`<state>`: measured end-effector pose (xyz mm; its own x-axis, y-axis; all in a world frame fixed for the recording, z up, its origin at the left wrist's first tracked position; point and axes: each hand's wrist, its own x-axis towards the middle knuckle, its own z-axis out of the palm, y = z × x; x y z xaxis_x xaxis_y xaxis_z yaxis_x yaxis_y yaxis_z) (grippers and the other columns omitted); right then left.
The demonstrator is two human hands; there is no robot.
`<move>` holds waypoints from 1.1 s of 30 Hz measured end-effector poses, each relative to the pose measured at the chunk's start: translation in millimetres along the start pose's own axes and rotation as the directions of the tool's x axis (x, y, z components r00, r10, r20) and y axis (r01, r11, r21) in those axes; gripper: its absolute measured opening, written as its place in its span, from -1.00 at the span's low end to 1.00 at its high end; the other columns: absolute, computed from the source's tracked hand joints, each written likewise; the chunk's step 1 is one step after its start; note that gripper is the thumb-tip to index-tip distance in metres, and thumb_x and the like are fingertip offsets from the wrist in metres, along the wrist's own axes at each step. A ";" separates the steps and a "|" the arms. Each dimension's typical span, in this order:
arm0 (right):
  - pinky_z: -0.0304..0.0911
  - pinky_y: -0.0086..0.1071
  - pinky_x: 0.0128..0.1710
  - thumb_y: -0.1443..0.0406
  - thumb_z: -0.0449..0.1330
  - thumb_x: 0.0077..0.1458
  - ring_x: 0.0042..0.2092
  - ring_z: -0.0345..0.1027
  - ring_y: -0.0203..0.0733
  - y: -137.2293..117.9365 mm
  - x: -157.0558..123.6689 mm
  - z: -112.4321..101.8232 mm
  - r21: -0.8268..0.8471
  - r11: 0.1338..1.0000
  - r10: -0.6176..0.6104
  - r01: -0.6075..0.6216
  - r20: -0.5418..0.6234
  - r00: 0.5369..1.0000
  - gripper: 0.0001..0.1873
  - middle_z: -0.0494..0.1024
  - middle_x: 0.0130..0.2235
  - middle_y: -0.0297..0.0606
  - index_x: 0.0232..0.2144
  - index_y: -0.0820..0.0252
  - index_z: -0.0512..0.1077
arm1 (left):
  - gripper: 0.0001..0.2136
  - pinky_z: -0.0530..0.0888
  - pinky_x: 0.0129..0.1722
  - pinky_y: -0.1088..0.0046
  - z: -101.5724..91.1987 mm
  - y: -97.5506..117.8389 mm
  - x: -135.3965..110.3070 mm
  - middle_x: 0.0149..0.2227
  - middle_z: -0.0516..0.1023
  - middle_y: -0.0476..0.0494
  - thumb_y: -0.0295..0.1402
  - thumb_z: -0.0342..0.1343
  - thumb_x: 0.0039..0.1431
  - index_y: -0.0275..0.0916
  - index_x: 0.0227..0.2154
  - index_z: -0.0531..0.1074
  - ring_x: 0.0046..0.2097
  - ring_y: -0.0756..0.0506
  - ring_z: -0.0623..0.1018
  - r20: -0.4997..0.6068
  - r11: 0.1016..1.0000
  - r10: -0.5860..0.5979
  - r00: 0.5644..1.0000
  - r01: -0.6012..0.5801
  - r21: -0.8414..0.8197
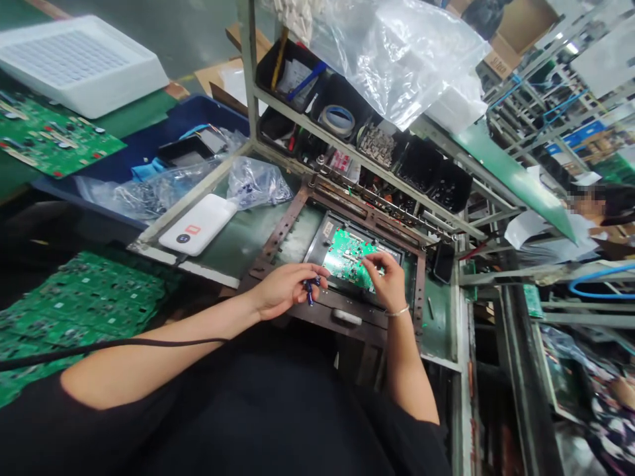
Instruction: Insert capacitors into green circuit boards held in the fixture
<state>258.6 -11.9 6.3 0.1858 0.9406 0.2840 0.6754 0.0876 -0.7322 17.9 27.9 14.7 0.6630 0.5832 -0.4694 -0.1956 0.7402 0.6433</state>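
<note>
A green circuit board [342, 251] lies in a dark holder inside a brown metal frame [282, 228] on the bench. My left hand [285, 289] is curled at the board's near left edge, closed on several small dark-blue electronic components [311, 292], some sticking out below the fingers. Over the board's right part, my right hand [387, 280] has thumb and forefinger pinched together close to its surface. Whatever sits between those fingertips is too small to make out. A pale handle-like bar [346, 317] is on the frame's near side.
Black bins of small parts [380, 142] line the rack behind the frame. A white power bank-like device [198, 223] and a plastic bag [258, 182] lie left. Stacked green boards [84, 304] are lower left; a blue crate [163, 125] stands behind. Another person [610, 205] is at far right.
</note>
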 end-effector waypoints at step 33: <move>0.25 -0.29 -0.20 0.19 0.21 0.15 -0.27 0.32 -0.18 77.4 48.5 11.0 -0.469 0.877 -0.079 0.103 0.071 0.994 -0.78 0.47 -0.34 -0.21 -0.32 0.19 0.58 | -0.65 0.19 -0.57 0.60 -14.6 5.2 -3.4 -0.36 0.48 -0.13 -0.32 0.29 0.04 -0.36 -0.12 0.47 -0.46 0.06 0.42 -0.005 1.000 0.009 1.000 -0.009 0.028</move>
<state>312.0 44.1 -43.5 0.0812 0.9516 0.2964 0.9464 0.0196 -0.3223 4.0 34.7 10.8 0.6577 0.5914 -0.4665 -0.1809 0.7252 0.6644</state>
